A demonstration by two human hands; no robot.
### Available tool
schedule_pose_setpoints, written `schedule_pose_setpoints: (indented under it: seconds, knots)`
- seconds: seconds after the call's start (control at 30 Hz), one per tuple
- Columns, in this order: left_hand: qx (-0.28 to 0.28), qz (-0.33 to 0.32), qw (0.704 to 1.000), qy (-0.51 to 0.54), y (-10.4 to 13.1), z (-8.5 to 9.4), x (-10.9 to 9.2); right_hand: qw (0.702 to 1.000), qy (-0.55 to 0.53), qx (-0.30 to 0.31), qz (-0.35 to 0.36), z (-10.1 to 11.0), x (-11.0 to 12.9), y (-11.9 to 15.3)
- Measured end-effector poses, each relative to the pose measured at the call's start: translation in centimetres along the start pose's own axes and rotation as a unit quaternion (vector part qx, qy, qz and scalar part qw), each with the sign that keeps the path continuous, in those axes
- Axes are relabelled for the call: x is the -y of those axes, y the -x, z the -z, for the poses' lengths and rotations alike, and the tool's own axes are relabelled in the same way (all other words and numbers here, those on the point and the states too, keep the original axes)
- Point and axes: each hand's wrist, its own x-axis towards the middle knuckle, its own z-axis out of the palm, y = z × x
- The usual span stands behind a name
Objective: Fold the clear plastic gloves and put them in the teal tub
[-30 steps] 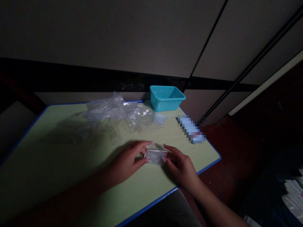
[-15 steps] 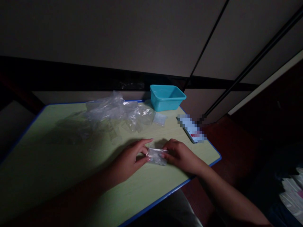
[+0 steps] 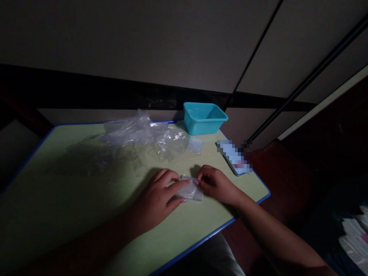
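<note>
A small clear plastic bag [image 3: 194, 193] lies on the pale green table between my hands; what it contains, if anything, is hard to make out. Stretched across its left part, my left hand [image 3: 161, 195] has its fingers apart, the index fingertip on the upper edge and the thumb by the lower edge. At the bag's upper right, my right hand [image 3: 215, 186] pinches the edge between thumb and fingers. Beyond them rests a small whitish packet [image 3: 195, 145], in front of a turquoise plastic basket [image 3: 204, 127].
Crumpled clear plastic bags [image 3: 132, 132] are heaped along the back of the table [image 3: 149, 245]. A phone [image 3: 234, 159], its screen blurred out, lies near the right edge. Dark panels [image 3: 129, 42] rise behind the table.
My left hand has shifted from gripping the bag's left side to lying over it, index finger extended. My right fingers have moved slightly up along the bag's edge.
</note>
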Motion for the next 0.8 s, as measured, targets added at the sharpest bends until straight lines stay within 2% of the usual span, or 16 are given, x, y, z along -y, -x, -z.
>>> schedule_pose_setpoints:
  seconds: [0.1,0.17,0.23,0.33,0.53,0.8]
  knots:
    - [0.024,-0.083,0.995,-0.055,0.1,0.3,-0.2,1.000,0.019,-0.014,0.000,-0.1,0.1,0.0]
    - [0.077,-0.145,0.984,-0.074,0.1,0.5,-0.4,0.999,0.027,-0.025,0.003,-0.2,0.1,-0.1]
    - [0.130,-0.176,0.972,-0.081,0.1,0.7,-0.5,0.999,0.031,-0.037,0.006,-0.4,0.0,-0.1]
    - [0.167,-0.178,0.966,-0.079,0.1,0.7,-0.4,0.998,0.043,-0.051,0.011,-0.7,-0.1,-0.1]
    - [0.171,-0.158,0.971,-0.048,0.3,0.3,-0.1,0.995,0.065,-0.072,0.004,-1.2,-0.2,0.0]
    - [0.202,-0.127,0.969,-0.064,0.5,0.1,0.0,0.996,0.065,-0.066,0.014,-1.1,0.0,-0.2]
